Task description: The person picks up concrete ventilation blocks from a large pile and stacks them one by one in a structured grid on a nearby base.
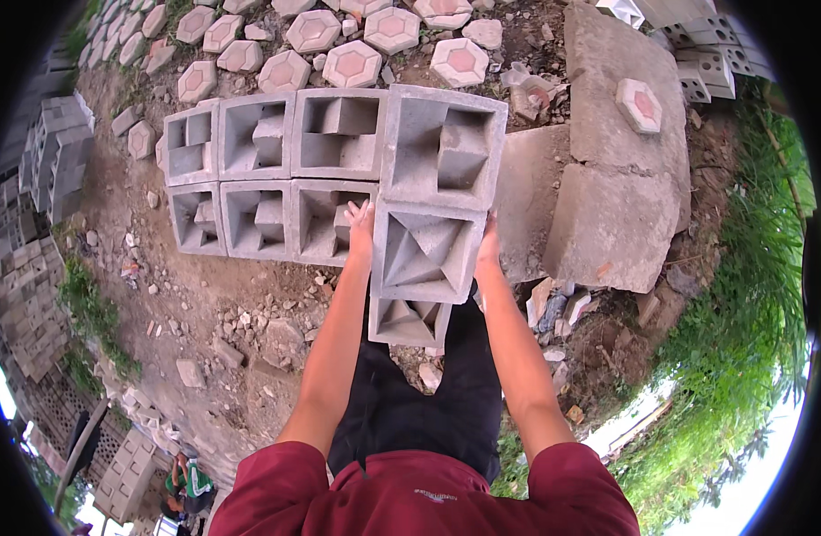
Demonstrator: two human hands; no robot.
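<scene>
I hold a grey square concrete ventilation block (425, 251) between both palms, its hollow patterned face turned up toward me. My left hand (360, 223) presses flat on its left side and my right hand (489, 243) on its right side. A second like block (410, 322) hangs directly under it, lower down in front of my legs. Just beyond stands a stack of the same blocks (339, 134), two rows of several, with a larger-looking one (443, 147) at the right end right above the held block.
Hexagonal paving tiles (352, 62) with pink centres lie on the dirt behind the stack. Big concrete slabs (611, 214) sit to the right, rubble and stones (281, 339) to the left. More block piles (58, 152) stand at far left, grass (750, 295) at right.
</scene>
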